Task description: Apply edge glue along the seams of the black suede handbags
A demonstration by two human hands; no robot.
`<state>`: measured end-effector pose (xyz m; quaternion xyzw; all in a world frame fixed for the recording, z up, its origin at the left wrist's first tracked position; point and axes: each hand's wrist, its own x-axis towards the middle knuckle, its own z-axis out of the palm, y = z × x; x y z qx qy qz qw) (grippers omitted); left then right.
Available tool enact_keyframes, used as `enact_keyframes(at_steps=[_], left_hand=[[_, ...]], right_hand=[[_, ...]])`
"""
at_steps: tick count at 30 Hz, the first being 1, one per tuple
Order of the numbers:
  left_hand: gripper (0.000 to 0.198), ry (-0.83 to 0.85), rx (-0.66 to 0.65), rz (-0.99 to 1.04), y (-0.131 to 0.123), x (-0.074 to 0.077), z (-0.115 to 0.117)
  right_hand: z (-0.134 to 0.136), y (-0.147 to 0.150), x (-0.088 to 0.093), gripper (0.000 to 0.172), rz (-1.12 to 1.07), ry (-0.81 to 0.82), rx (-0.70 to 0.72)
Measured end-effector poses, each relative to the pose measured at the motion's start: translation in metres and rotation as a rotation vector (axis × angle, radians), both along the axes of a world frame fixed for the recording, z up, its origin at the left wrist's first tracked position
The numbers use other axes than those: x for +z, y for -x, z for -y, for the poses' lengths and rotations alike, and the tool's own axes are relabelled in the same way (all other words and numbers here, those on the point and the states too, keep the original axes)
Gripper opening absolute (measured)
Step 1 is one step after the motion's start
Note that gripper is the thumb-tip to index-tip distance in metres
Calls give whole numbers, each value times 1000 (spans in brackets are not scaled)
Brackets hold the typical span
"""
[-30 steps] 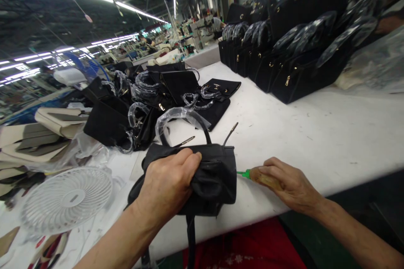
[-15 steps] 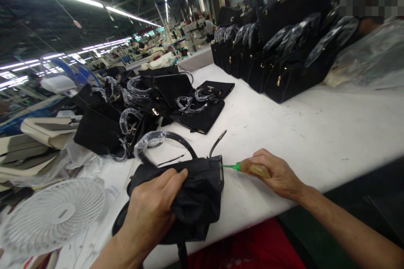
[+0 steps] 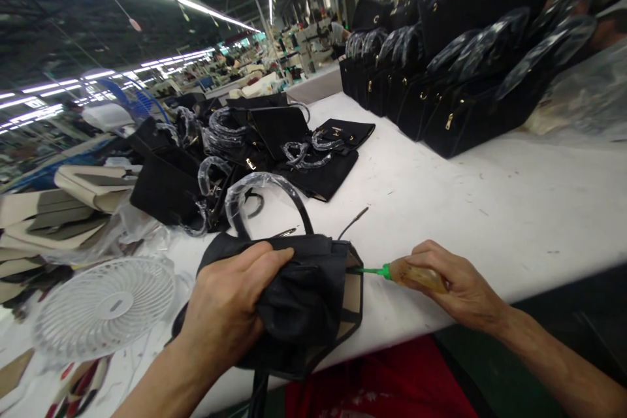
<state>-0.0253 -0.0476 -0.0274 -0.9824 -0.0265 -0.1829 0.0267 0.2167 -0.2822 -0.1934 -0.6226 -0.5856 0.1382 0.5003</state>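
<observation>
My left hand point(image 3: 235, 294) is closed on the top of a black handbag point(image 3: 304, 304), thumb on the upper side and fingers around the bunched material. The bag lies at the near edge of the table, its plastic-wrapped handle point(image 3: 267, 179) standing up behind. At its right end a gap shows a beige inner side point(image 3: 351, 294). In my right hand point(image 3: 460, 287) is a squeeze glue bottle point(image 3: 416, 274) with a yellowish body. Its thin green nozzle points left, the tip at the upper edge of that gap. A thin dark strap point(image 3: 353, 223) sticks out behind the bag.
Finished-looking black handbags point(image 3: 441, 111) stand in rows at the back right. More black bags point(image 3: 166, 186) are heaped at the back left. A white fan point(image 3: 117, 307) sits at the left, near beige-and-grey pieces point(image 3: 59, 219). The white table point(image 3: 490, 202) runs rightward.
The bag's right end has opened wider, showing more beige inside. My right hand and the bottle have shifted slightly right and down in view. The camera view has turned a little left.
</observation>
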Motion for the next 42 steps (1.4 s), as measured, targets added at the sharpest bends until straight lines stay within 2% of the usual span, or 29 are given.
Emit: enact_keyframes(at_steps=[7, 12, 17, 20, 22, 26, 30, 34, 37, 39, 42], left_hand=[[26, 12, 10, -17, -8, -3, 0], [24, -3, 26, -58, -14, 0, 3], [24, 3, 50, -91, -19, 1, 1], [23, 11, 55, -106, -23, 2, 1], [21, 21, 61, -112, -25, 2, 1], [21, 28, 70, -120, -28, 2, 0], [22, 40, 68, -126, -29, 0, -3], [21, 53, 84, -148, -30, -1, -4], [21, 61, 83, -152, -29, 0, -3], [21, 66, 84, -153, -29, 0, -3], [20, 67, 92, -158, -30, 1, -3]], right_hand=[[4, 9, -3, 24, 17, 74, 42], [6, 20, -2, 17, -75, 144, 114], [6, 17, -7, 19, -38, 88, -2], [5, 16, -6, 11, -100, 161, 108], [4, 16, -6, 11, -132, 170, 153], [3, 16, -6, 16, -90, 107, 54], [3, 16, -5, 12, -127, 152, 160], [3, 17, -6, 18, -76, 99, 35], [2, 19, -4, 11, -123, 188, 125], [2, 19, -4, 12, -138, 175, 169], [2, 19, -5, 23, -42, 73, 57]])
